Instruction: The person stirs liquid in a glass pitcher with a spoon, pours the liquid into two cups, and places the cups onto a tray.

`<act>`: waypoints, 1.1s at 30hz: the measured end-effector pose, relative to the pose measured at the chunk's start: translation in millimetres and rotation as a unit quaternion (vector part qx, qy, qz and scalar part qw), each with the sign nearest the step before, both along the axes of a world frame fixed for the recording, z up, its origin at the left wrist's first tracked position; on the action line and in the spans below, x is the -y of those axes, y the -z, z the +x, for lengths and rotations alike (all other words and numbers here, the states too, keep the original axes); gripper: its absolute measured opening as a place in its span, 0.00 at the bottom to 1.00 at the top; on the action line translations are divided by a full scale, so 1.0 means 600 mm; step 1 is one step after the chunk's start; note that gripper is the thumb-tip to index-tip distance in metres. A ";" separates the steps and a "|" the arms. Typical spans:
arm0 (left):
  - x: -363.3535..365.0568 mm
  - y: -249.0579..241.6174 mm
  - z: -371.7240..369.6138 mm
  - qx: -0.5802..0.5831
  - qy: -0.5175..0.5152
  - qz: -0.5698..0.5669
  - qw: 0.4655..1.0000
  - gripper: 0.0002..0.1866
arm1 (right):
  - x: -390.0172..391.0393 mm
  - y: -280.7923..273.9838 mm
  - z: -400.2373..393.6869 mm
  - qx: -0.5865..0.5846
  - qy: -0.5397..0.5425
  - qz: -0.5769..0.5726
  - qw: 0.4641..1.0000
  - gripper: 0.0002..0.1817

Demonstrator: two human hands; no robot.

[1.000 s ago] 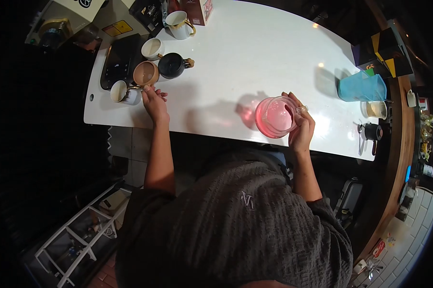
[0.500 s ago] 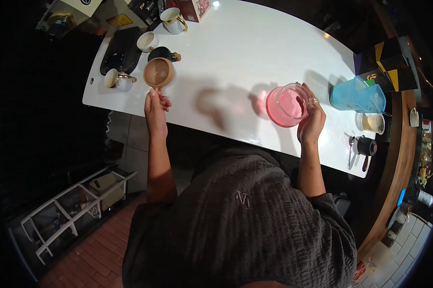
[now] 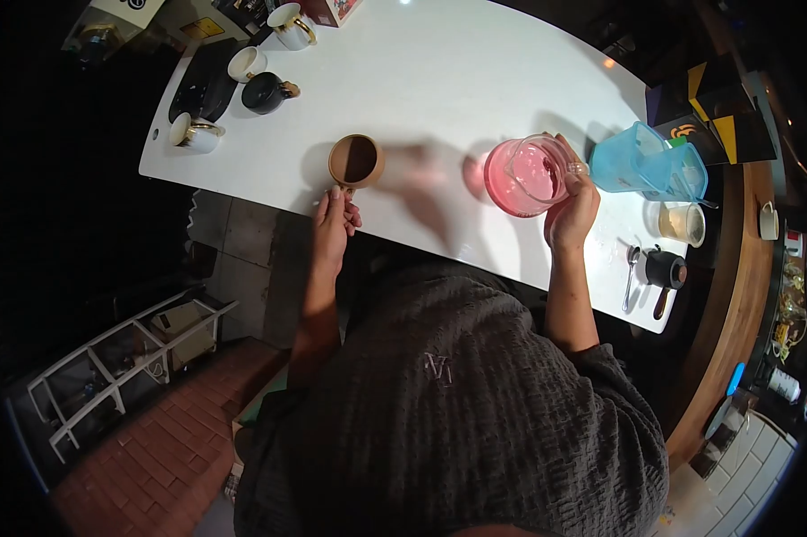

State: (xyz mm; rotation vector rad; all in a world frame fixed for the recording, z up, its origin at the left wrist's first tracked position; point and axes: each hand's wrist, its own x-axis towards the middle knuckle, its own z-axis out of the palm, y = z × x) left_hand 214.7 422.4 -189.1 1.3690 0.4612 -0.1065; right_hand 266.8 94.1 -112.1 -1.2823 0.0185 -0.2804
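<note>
A: Head view, left grip [image 3: 329, 234]?
B: Closed to a pinch at the handle of the brown cup [image 3: 357, 161]. Thumb and fingers sit at the near side, bowl points away from the body. My read: holding there leaves the rim and mouth unobstructed

A: Where's the cup?
B: Over the front part of the white bench [image 3: 403, 89], between the mug group and the jug, apart from both. Mouth faces up toward the camera. Can't tell if its base touches the bench

A: Right grip [image 3: 572, 215]?
B: Curled round the handle side of the glass jug [image 3: 522, 183], part open, fingers partly hidden behind it. Pink liquid inside. Handle faces the hand, so probably the simplest way to carry the weight and leave the far rim free. Jug is near the bench's front edge, contact unclear

A: Rest of the layout?
B: Black cup [image 3: 262, 93] and small white cup [image 3: 247, 64] sit close together by the black flat device [image 3: 202, 80]. Blue pitcher [image 3: 632, 161] stands beyond the right grip, spoon [image 3: 632, 268] beside the small black pot [image 3: 663, 268]. Seems spread to leave the middle as working room, just a guess
</note>
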 end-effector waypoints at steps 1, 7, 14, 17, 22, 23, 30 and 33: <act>0.005 0.000 -0.001 0.001 -0.006 -0.003 1.000 0.18 | 0.002 0.000 -0.002 -0.001 -0.002 -0.004 1.000 0.27; 0.016 0.002 -0.003 0.008 -0.019 0.007 1.000 0.18 | 0.007 -0.003 -0.010 -0.022 -0.001 0.008 1.000 0.29; 0.016 0.007 0.002 0.001 -0.005 0.006 1.000 0.19 | 0.005 0.018 -0.018 -0.011 0.022 0.128 0.991 0.32; 0.015 0.007 0.005 0.005 0.005 0.011 1.000 0.19 | 0.012 0.024 -0.018 -0.011 0.033 0.133 0.990 0.32; 0.008 0.000 0.007 -0.004 0.034 0.031 0.999 0.19 | 0.018 0.020 -0.017 -0.021 0.067 0.104 0.992 0.32; 0.004 -0.005 0.009 -0.003 0.035 0.030 0.999 0.19 | 0.016 0.020 -0.016 -0.022 0.072 0.102 0.992 0.32; -0.013 -0.018 0.028 -0.038 0.110 0.154 0.981 0.22 | 0.004 0.004 -0.012 -0.027 0.102 0.103 0.989 0.31; -0.025 -0.020 0.034 -0.033 0.149 0.200 0.968 0.23 | -0.008 -0.017 -0.006 -0.036 0.110 0.086 0.989 0.31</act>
